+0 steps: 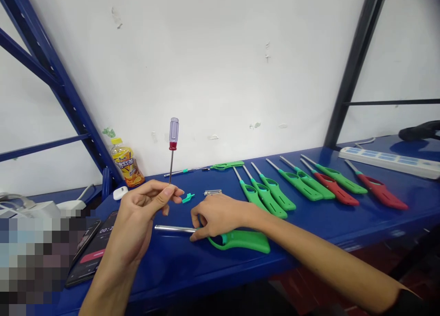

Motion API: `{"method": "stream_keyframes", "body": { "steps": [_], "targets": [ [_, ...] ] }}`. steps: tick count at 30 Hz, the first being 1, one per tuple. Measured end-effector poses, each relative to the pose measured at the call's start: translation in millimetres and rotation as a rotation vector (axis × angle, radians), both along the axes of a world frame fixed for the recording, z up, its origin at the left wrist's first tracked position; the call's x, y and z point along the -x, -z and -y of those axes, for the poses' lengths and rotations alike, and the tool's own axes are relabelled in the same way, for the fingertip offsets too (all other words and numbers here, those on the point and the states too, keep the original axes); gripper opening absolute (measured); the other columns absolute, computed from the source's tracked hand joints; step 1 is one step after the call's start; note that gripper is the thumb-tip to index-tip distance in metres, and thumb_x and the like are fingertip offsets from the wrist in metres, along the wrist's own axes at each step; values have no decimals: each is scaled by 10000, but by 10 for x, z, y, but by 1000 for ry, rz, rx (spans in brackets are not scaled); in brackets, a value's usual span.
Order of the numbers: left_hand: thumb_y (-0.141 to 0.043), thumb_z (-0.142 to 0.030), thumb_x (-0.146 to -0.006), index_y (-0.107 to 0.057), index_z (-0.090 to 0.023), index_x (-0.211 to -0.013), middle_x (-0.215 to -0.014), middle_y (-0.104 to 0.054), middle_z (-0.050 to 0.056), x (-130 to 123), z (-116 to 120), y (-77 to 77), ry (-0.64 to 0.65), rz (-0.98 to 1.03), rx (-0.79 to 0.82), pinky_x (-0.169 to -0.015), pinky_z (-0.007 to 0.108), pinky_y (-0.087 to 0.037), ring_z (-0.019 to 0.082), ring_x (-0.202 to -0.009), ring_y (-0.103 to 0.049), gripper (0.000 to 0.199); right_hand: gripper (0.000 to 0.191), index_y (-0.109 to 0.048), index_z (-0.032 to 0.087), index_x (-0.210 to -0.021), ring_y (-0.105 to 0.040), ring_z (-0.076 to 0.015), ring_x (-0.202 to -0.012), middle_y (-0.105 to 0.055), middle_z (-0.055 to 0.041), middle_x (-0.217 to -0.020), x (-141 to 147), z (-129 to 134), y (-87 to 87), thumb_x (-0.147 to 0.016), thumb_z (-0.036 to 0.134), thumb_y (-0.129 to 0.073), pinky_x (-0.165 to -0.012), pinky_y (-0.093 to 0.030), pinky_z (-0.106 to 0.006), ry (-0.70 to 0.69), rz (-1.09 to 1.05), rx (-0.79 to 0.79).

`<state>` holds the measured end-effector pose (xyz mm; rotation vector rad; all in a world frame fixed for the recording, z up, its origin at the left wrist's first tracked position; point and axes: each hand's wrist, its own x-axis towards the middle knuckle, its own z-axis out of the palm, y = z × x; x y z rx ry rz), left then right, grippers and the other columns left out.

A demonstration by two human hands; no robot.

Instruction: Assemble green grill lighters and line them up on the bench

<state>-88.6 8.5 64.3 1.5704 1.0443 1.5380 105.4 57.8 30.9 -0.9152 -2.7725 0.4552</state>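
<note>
My left hand (142, 213) pinches a small screwdriver (174, 131) by its shaft. The tool stands upright, its clear purple handle with a red collar on top; the tip is hidden in my fingers. Over the near part of the blue table, my right hand (215, 215) has its fingers closed around the neck of a green gas lighter (245, 240). This lighter lies flat, its metal tube (173, 229) pointing left. Beyond my hands are a small teal plastic trigger (188, 198) and a small clear-and-metal part (213, 192).
Several green lighters (271, 196) and two red ones (387, 190) lie in a row at right. An opened green casing (227, 165) lies near the wall. A drink bottle (128, 162), a white case (120, 193) and phones (91, 249) are left; a power strip (392, 161) is far right.
</note>
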Motion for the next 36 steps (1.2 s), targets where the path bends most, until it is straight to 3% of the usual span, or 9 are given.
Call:
{"method": "stream_keyframes", "body": {
  "steps": [3, 10, 15, 21, 24, 28, 31, 33, 36],
  "targets": [
    [-868, -416, -768, -797, -182, -792, -779, -774, 59, 11, 5, -3, 1, -2, 2, -534, 176, -438, 144, -705, -652, 246, 240, -717, 203, -763, -562, -131, -606, -714, 32, -696, -5, -7, -46, -876, 413, -744, -671, -356, -297, -18, -35, 16],
    [-858, -416, -784, -799, -189, -783, -753, -767, 44, -25, 27, -1, 37, -31, 13, -541, 165, -439, 103, -613, -568, 235, 240, -817, 187, -1035, -652, -98, -668, -790, 18, -857, -88, -72, -159, -989, 370, -668, -616, -437, -204, -197, -17, 257],
    [-842, -407, -802, -796, -187, -782, -696, -731, 24, -63, 49, 6, 70, -40, 43, -547, 172, -426, 91, -582, -520, 226, 252, -818, 164, -1066, -603, -94, -655, -766, 3, -872, -58, -100, -76, -999, 351, -663, -621, -429, -201, -230, -77, 262],
    [-824, -409, -826, -783, -185, -791, -703, -728, 25, -116, 65, 39, 117, -50, 65, -580, 196, -427, 105, -613, -525, 231, 271, -805, 193, -1017, -620, -116, -654, -724, 21, -779, 18, -132, 23, -981, 425, -671, -621, -429, -226, -180, -210, 228],
    [-825, -415, -821, -786, -185, -798, -672, -704, 19, -123, 61, 37, 121, -55, 58, -585, 198, -427, 117, -634, -540, 235, 221, -790, 192, -1004, -627, -137, -693, -741, -1, -834, -63, -175, -119, -958, 387, -696, -663, -450, -254, -83, -350, 158],
    [-813, -435, -829, -798, -189, -806, -677, -698, 21, -121, 72, 15, 95, -81, 71, -562, 194, -416, 121, -632, -542, 248, 261, -743, 202, -1136, -689, -182, -950, -762, -76, -1119, -323, -66, -315, -1009, 381, -601, -810, -530, -290, 104, -702, 118],
    [-807, -449, -827, -805, -189, -806, -658, -690, 24, -138, 90, 9, 100, -91, 77, -548, 195, -413, 122, -618, -534, 261, 277, -757, 171, -1139, -728, -213, -1104, -780, -111, -1151, -622, 156, -298, -991, 358, -616, -994, -552, -333, 163, -1247, 543],
    [-809, -448, -824, -806, -189, -806, -658, -689, 28, -157, 96, 17, 107, -89, 73, -551, 198, -418, 127, -623, -541, 260, 294, -769, 143, -1150, -721, -211, -1178, -772, -126, -1233, -833, 279, -235, -984, 283, -571, -1043, -550, -315, 168, -1354, 901],
    [-810, -455, -824, -806, -191, -807, -661, -691, 32, -176, 89, 41, 110, -93, 82, -554, 204, -423, 127, -616, -540, 265, 310, -768, 97, -1153, -746, -187, -1137, -777, -139, -1228, -1050, 331, -154, -966, 198, -542, -1012, -572, -251, 242, -1444, 1089]
  ]
}}
